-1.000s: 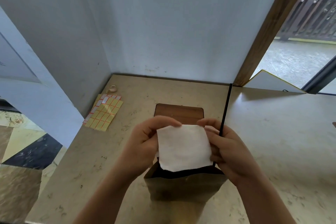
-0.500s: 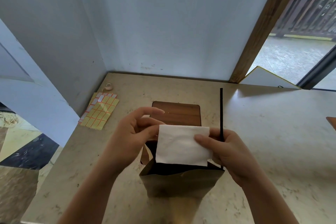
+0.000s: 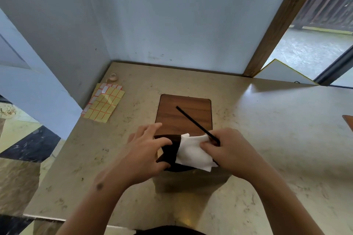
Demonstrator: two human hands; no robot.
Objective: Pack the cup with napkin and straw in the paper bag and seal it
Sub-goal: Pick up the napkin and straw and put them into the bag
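Observation:
A brown paper bag (image 3: 189, 180) stands open on the counter in front of me. My right hand (image 3: 227, 150) holds a white napkin (image 3: 193, 153) and a thin black straw (image 3: 194, 123) together over the bag's dark mouth. The napkin lies partly inside the opening. The straw tilts up and to the left over the wooden board. My left hand (image 3: 147, 150) grips the bag's left rim, thumb along the edge. No cup shows; the bag's inside is dark.
A wooden board (image 3: 183, 112) lies just behind the bag. Yellow label sheets (image 3: 104, 104) and a small tape roll (image 3: 113, 77) sit at the back left near the wall. The counter's edge runs along the left. A wooden post (image 3: 267, 44) stands at the back right.
The napkin has gone from upright above the bag down into its mouth. The straw tipped from vertical to leaning left. My left hand let go of the napkin and took the bag's rim.

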